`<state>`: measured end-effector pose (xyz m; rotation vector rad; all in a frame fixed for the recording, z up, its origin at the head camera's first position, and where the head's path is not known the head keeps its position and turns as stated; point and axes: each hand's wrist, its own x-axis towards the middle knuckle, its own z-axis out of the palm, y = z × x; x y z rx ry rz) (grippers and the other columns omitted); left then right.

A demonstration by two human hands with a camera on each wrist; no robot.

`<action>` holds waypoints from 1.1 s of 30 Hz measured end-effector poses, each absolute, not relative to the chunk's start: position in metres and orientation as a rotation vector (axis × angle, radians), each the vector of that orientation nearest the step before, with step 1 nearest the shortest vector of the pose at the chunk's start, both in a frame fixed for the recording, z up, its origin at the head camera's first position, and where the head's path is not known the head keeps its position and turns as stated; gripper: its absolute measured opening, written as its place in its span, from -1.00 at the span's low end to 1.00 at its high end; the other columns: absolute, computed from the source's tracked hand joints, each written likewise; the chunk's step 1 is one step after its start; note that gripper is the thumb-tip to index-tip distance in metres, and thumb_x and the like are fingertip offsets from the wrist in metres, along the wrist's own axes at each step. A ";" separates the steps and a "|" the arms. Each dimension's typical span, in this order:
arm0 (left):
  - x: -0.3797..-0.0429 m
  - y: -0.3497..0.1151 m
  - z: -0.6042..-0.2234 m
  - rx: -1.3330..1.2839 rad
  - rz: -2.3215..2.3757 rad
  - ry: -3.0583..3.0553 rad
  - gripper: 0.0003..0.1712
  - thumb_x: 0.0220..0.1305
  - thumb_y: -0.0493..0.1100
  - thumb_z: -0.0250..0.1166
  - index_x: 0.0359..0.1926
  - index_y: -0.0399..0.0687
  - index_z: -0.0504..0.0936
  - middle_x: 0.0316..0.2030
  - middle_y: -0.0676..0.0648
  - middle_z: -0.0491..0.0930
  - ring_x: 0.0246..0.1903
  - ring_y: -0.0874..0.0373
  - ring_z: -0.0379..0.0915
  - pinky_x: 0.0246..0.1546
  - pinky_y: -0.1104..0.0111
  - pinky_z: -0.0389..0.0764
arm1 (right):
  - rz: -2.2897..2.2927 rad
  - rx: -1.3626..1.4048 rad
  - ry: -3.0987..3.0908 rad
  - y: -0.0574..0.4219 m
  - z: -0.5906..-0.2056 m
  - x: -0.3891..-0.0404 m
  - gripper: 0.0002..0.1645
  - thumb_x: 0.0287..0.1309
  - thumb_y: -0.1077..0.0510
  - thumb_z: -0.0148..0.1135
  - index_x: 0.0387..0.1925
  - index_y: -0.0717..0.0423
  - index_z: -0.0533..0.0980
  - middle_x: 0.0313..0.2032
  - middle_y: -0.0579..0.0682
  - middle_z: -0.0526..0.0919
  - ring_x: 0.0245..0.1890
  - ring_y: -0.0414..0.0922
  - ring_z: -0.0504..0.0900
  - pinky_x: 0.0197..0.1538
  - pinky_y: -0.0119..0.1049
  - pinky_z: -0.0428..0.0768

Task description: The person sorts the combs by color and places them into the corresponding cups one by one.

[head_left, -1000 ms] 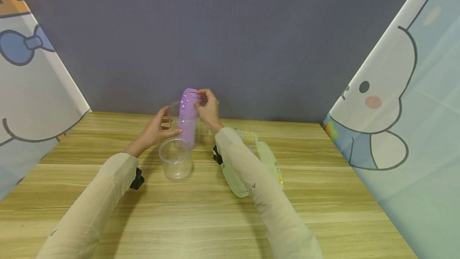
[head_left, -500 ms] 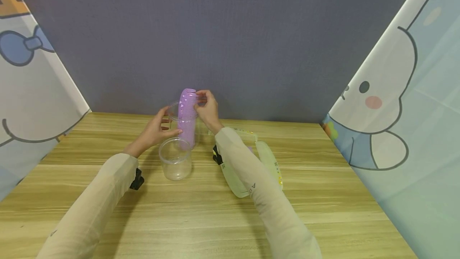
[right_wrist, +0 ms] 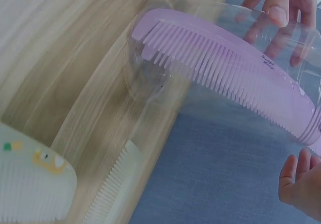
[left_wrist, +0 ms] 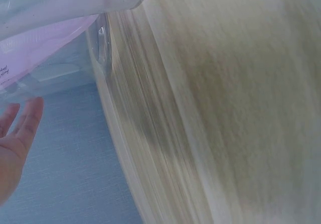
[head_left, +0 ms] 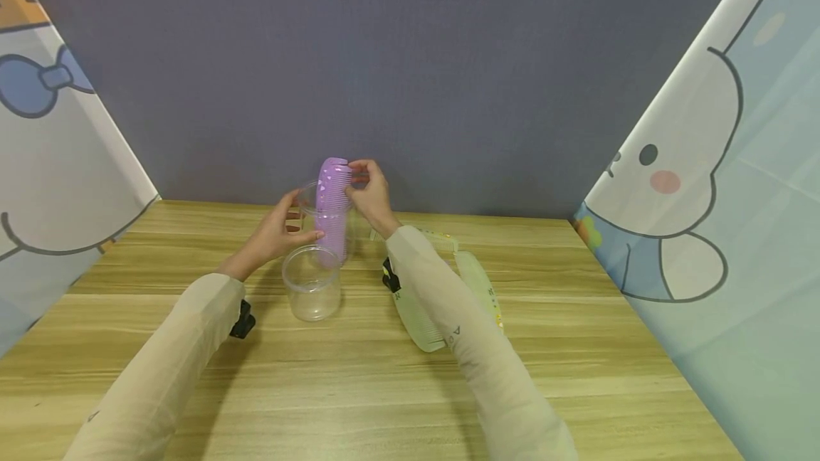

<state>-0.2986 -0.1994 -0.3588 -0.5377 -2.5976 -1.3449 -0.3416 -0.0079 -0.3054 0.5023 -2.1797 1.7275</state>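
A purple comb (head_left: 332, 191) stands upright inside the rear clear plastic jar (head_left: 309, 223), its top end rising above the rim. The right wrist view shows the comb (right_wrist: 225, 63) through the jar wall, with a second purple end behind it. My left hand (head_left: 275, 230) holds this jar from the left, thumb in front and fingers at the far side. My right hand (head_left: 374, 199) pinches the comb's upper toothed edge. Just in front stands another clear jar (head_left: 314, 299). In the left wrist view, fingers of the left hand (left_wrist: 17, 138) lie near the jar wall.
Pale green combs lie to the right: one comb (head_left: 413, 322) partly under the right forearm, another comb (head_left: 475, 277) beyond it, and a third comb (head_left: 442, 241) farther back. A dark grey wall (head_left: 448, 91) rises behind the wooden table (head_left: 307, 390).
The purple comb's top has shifted slightly left, and my right fingers have moved a little with it. My left hand and both jars have stayed nearly still.
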 end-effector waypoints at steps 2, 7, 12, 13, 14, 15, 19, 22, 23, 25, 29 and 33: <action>-0.298 -0.199 -0.359 -0.538 -1.349 -2.595 0.09 0.01 -0.03 0.40 0.38 -0.22 -0.11 0.21 -0.38 0.19 0.10 -0.34 0.29 0.01 -0.07 0.50 | 1.734 0.514 -2.181 -0.005 -0.304 -0.342 -0.52 -0.13 0.52 0.20 -0.07 0.26 0.42 -0.08 0.17 0.53 -0.10 0.09 0.57 -0.18 -0.45 0.59; -0.297 -0.199 -0.358 -0.533 -1.357 -2.589 0.10 0.00 -0.04 0.41 0.38 -0.23 -0.11 0.21 -0.38 0.19 0.10 -0.34 0.29 0.01 -0.07 0.50 | 1.739 0.569 -2.177 0.004 -0.301 -0.342 -0.53 -0.11 0.50 0.22 -0.06 0.30 0.41 -0.05 0.21 0.53 -0.07 0.13 0.56 -0.03 -0.21 0.60; -0.297 -0.201 -0.358 -0.535 -1.355 -2.595 0.10 0.00 -0.04 0.40 0.38 -0.22 -0.12 0.21 -0.38 0.18 0.11 -0.34 0.28 0.02 -0.08 0.49 | 1.710 0.611 -2.229 0.016 -0.300 -0.340 -0.54 -0.06 0.46 0.24 -0.04 0.30 0.39 -0.01 0.21 0.50 -0.02 0.14 0.52 0.03 -0.12 0.57; -0.297 -0.201 -0.358 -0.533 -1.352 -2.598 0.11 0.00 -0.04 0.40 0.38 -0.22 -0.12 0.21 -0.38 0.18 0.11 -0.34 0.28 0.02 -0.08 0.49 | 1.703 0.612 -2.243 0.019 -0.301 -0.339 -0.54 -0.05 0.44 0.24 -0.04 0.29 0.39 -0.01 0.19 0.49 -0.01 0.13 0.51 0.03 -0.13 0.57; -0.297 -0.201 -0.358 -0.532 -1.349 -2.600 0.11 0.00 -0.03 0.40 0.38 -0.22 -0.13 0.21 -0.38 0.18 0.11 -0.35 0.28 0.02 -0.08 0.49 | 1.693 0.610 -2.260 0.021 -0.301 -0.338 -0.55 -0.04 0.43 0.24 -0.04 0.28 0.39 -0.01 0.17 0.49 -0.01 0.11 0.51 0.03 -0.14 0.57; -0.298 -0.202 -0.358 -0.530 -1.343 -2.603 0.11 0.00 -0.03 0.40 0.38 -0.22 -0.13 0.21 -0.38 0.18 0.11 -0.34 0.28 0.02 -0.08 0.49 | 1.688 0.609 -2.276 0.024 -0.302 -0.338 -0.55 -0.03 0.42 0.24 -0.04 0.26 0.39 -0.01 0.16 0.49 0.00 0.10 0.51 0.03 -0.15 0.57; -0.298 -0.202 -0.358 -0.531 -1.328 -2.604 0.11 0.01 -0.02 0.40 0.38 -0.24 -0.12 0.21 -0.39 0.18 0.10 -0.35 0.28 0.02 -0.08 0.49 | 1.676 0.595 -2.314 0.034 -0.307 -0.334 -0.57 -0.02 0.41 0.25 -0.05 0.25 0.39 -0.02 0.17 0.49 -0.01 0.10 0.51 0.01 -0.17 0.58; -0.297 -0.202 -0.358 -0.535 -1.328 -2.601 0.10 0.01 -0.03 0.40 0.37 -0.24 -0.11 0.20 -0.39 0.18 0.10 -0.35 0.28 0.01 -0.08 0.49 | 1.657 0.590 -2.348 0.042 -0.314 -0.332 -0.58 -0.01 0.39 0.25 -0.05 0.25 0.39 -0.03 0.18 0.49 -0.03 0.11 0.50 -0.01 -0.19 0.58; -0.297 -0.202 -0.358 -0.537 -1.331 -2.599 0.09 0.01 -0.04 0.40 0.37 -0.25 -0.11 0.20 -0.39 0.19 0.10 -0.35 0.28 0.01 -0.08 0.49 | 1.650 0.591 -2.360 0.046 -0.317 -0.331 -0.57 -0.01 0.39 0.25 -0.05 0.25 0.39 -0.03 0.19 0.48 -0.03 0.11 0.50 -0.01 -0.20 0.58; -0.297 -0.202 -0.358 -0.539 -1.334 -2.597 0.09 0.01 -0.04 0.40 0.37 -0.25 -0.10 0.20 -0.39 0.19 0.10 -0.36 0.28 0.01 -0.08 0.49 | 1.639 0.601 -2.384 0.053 -0.323 -0.329 -0.57 0.00 0.39 0.24 -0.04 0.26 0.39 -0.02 0.20 0.47 -0.02 0.12 0.50 -0.02 -0.22 0.58; -0.297 -0.201 -0.358 -0.541 -1.338 -2.601 0.10 0.01 -0.03 0.40 0.38 -0.24 -0.12 0.21 -0.39 0.18 0.10 -0.35 0.28 0.02 -0.08 0.49 | 1.660 0.646 -2.422 0.069 -0.330 -0.322 -0.55 0.02 0.44 0.20 -0.01 0.33 0.35 0.02 0.28 0.43 -0.01 0.17 0.46 -0.05 -0.25 0.58; -0.298 -0.200 -0.358 -0.541 -1.341 -2.603 0.11 0.01 -0.03 0.40 0.38 -0.24 -0.12 0.22 -0.39 0.18 0.11 -0.35 0.27 0.02 -0.07 0.49 | 1.708 0.674 -2.485 0.084 -0.328 -0.308 -0.52 0.03 0.47 0.16 0.03 0.47 0.29 0.05 0.38 0.36 0.03 0.29 0.39 -0.01 -0.11 0.55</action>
